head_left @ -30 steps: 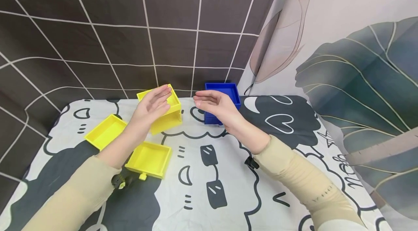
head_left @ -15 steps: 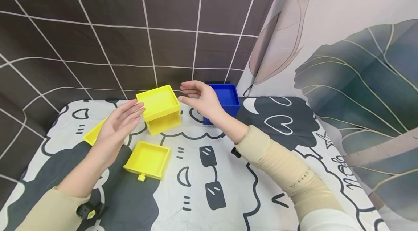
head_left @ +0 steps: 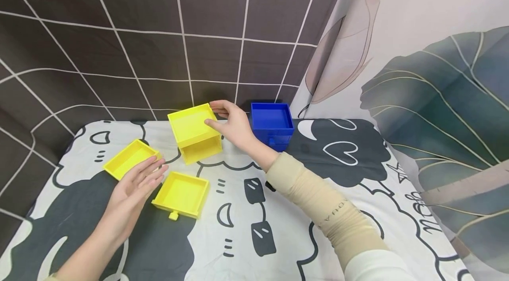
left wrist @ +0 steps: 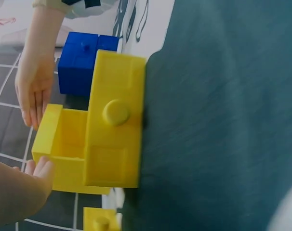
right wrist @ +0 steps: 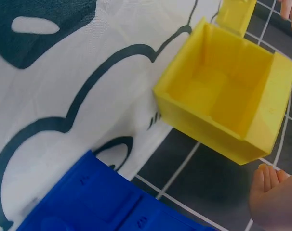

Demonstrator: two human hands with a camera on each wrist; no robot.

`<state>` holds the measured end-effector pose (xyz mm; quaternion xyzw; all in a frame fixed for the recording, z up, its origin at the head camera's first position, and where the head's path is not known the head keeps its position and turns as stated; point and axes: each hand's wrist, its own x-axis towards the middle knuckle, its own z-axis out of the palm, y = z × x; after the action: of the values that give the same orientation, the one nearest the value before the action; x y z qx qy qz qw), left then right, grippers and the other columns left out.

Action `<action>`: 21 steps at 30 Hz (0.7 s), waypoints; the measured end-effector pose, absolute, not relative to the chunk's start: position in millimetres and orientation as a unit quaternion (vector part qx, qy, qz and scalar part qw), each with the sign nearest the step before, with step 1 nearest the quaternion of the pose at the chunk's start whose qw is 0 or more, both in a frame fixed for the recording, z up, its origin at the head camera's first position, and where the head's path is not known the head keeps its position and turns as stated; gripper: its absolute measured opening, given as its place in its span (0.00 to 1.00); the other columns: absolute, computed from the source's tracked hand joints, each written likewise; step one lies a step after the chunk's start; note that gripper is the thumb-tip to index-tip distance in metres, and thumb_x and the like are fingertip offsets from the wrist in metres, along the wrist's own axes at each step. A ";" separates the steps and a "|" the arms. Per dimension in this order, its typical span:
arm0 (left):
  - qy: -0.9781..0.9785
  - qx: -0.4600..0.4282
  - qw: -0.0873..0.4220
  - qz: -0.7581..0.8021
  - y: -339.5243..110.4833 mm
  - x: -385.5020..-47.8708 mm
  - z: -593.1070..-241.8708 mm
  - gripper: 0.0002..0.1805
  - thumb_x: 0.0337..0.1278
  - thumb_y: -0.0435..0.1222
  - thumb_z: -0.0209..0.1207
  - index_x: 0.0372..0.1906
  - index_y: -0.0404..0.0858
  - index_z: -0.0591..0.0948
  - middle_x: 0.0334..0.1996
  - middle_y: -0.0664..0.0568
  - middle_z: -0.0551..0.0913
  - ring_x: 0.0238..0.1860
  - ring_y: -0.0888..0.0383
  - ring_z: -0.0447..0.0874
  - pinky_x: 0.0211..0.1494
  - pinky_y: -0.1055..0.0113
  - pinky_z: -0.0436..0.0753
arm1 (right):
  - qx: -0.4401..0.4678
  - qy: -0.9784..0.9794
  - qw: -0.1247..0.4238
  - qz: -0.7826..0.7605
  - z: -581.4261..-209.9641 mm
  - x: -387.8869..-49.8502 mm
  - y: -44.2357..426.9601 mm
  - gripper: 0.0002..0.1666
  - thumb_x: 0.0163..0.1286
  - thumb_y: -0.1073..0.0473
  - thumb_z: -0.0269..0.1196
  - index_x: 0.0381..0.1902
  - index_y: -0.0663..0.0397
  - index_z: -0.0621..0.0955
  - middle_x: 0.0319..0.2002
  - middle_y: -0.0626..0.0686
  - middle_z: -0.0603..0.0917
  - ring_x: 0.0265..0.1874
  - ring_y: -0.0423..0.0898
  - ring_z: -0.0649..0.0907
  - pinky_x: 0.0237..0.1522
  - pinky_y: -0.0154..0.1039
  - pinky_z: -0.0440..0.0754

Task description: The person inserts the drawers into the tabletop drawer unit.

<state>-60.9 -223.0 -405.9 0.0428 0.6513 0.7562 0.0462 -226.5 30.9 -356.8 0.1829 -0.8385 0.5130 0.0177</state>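
Observation:
A yellow open-fronted box (head_left: 195, 131), with a shallow tray-like top, stands near the back edge of the cloth. By its right side is my right hand (head_left: 234, 128), thumb over the top's right edge in the head view and fingers behind. The right wrist view shows the fingertips of that hand (right wrist: 269, 180) just off the box (right wrist: 218, 91). My left hand (head_left: 127, 201) hovers palm inward, fingers extended, between two yellow drawers. One drawer (head_left: 180, 195) has a knob facing me; the other drawer (head_left: 131, 157) lies farther left, partly behind my fingers.
A blue drawer box (head_left: 272, 124) with a front knob stands right of the yellow box. A patterned black-and-white cloth (head_left: 294, 228) covers the surface. Dark gridded fabric (head_left: 210, 51) hangs behind, and a leaf-printed curtain (head_left: 433, 95) hangs at the right.
My right hand has moved left, from before the blue box to the yellow box's right side. The left hand has drawn back from the yellow box, down and left.

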 end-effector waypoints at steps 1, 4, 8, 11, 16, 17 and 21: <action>0.644 0.039 0.048 0.762 -224.9 -57.4 -409.1 0.32 0.82 0.28 0.51 0.82 0.35 0.56 0.72 0.63 0.74 0.67 0.73 0.81 0.69 0.79 0.80 | 0.182 -0.839 0.021 0.512 -358.5 -227.5 29.4 0.29 0.71 0.62 0.73 0.68 0.60 0.79 0.65 0.57 0.85 0.66 0.51 0.84 0.71 0.37 0.82; 0.623 0.027 0.056 0.779 -231.8 -47.1 -418.4 0.31 0.84 0.29 0.48 0.82 0.34 0.53 0.72 0.62 0.74 0.68 0.71 0.81 0.70 0.77 0.80 | 0.174 -0.843 0.031 0.507 -361.9 -229.9 26.4 0.30 0.71 0.62 0.73 0.68 0.60 0.79 0.66 0.57 0.84 0.66 0.51 0.84 0.71 0.38 0.82; 0.605 0.013 0.085 0.792 -242.9 -31.3 -432.7 0.32 0.86 0.31 0.44 0.83 0.31 0.48 0.72 0.63 0.76 0.69 0.70 0.81 0.71 0.75 0.81 | 0.160 -0.846 0.033 0.507 -366.8 -233.5 24.3 0.30 0.70 0.61 0.74 0.68 0.60 0.79 0.67 0.57 0.84 0.67 0.52 0.83 0.72 0.39 0.82; 0.601 -0.019 0.114 0.791 -248.8 -19.8 -442.8 0.33 0.88 0.34 0.43 0.83 0.28 0.44 0.68 0.67 0.80 0.67 0.71 0.82 0.70 0.75 0.82 | 0.150 -0.845 0.025 0.512 -372.5 -238.6 23.8 0.31 0.71 0.61 0.73 0.69 0.60 0.79 0.67 0.57 0.83 0.68 0.52 0.82 0.73 0.39 0.81; 0.517 -0.050 0.142 0.843 -255.5 -3.9 -461.5 0.21 0.88 0.33 0.40 0.74 0.46 0.72 0.61 0.66 0.86 0.62 0.67 0.87 0.68 0.72 0.85 | 0.150 -0.827 -0.001 0.542 -380.6 -249.2 25.1 0.32 0.72 0.62 0.72 0.71 0.61 0.77 0.70 0.58 0.81 0.70 0.52 0.81 0.75 0.39 0.78; 0.503 -0.064 0.150 0.849 -256.1 -1.6 -464.2 0.20 0.89 0.33 0.40 0.68 0.50 0.77 0.59 0.66 0.87 0.61 0.66 0.87 0.68 0.71 0.85 | 0.150 -0.823 -0.007 0.548 -381.8 -251.4 25.3 0.32 0.73 0.62 0.71 0.72 0.61 0.76 0.71 0.58 0.81 0.70 0.52 0.81 0.76 0.39 0.78; 0.528 -0.141 0.195 0.814 -252.2 1.8 -467.2 0.21 0.90 0.39 0.40 0.75 0.44 0.70 0.57 0.64 0.86 0.58 0.68 0.88 0.68 0.70 0.85 | 0.138 -0.812 -0.035 0.566 -385.2 -258.7 24.2 0.33 0.74 0.62 0.69 0.74 0.61 0.74 0.71 0.59 0.80 0.72 0.53 0.80 0.77 0.40 0.77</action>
<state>1.8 -252.2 -467.2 -0.1415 0.5278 0.8145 0.1951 -258.7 24.2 -385.2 0.1381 -0.8122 0.5658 -0.0355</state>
